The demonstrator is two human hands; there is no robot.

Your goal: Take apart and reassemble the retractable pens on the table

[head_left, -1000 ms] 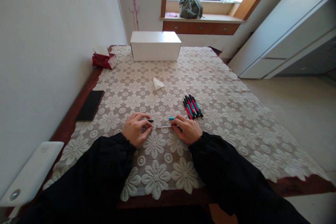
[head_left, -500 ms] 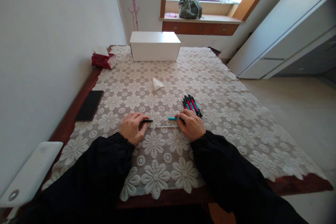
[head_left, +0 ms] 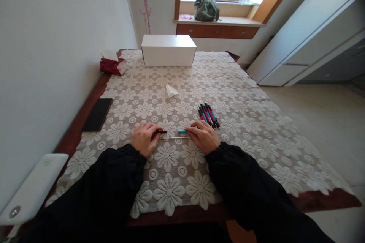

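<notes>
My left hand (head_left: 145,139) rests on the lace tablecloth (head_left: 242,129) and pinches a black pen part (head_left: 160,131) that points right. My right hand (head_left: 204,137) holds a teal pen barrel (head_left: 183,131) that points left, its tip a short gap from the black part. A thin pale refill (head_left: 176,137) lies on the cloth between the two hands. A bundle of several black, red and teal pens (head_left: 208,114) lies just beyond my right hand.
A white box (head_left: 169,50) stands at the far end, a red tissue pack (head_left: 112,65) at the far left. A crumpled white tissue (head_left: 171,90) lies mid-table. A black phone (head_left: 97,114) sits on the left edge, a white device (head_left: 31,190) near left.
My right hand has brought the teal barrel leftward, closer to the black part in my left hand. The left hand has barely moved.
</notes>
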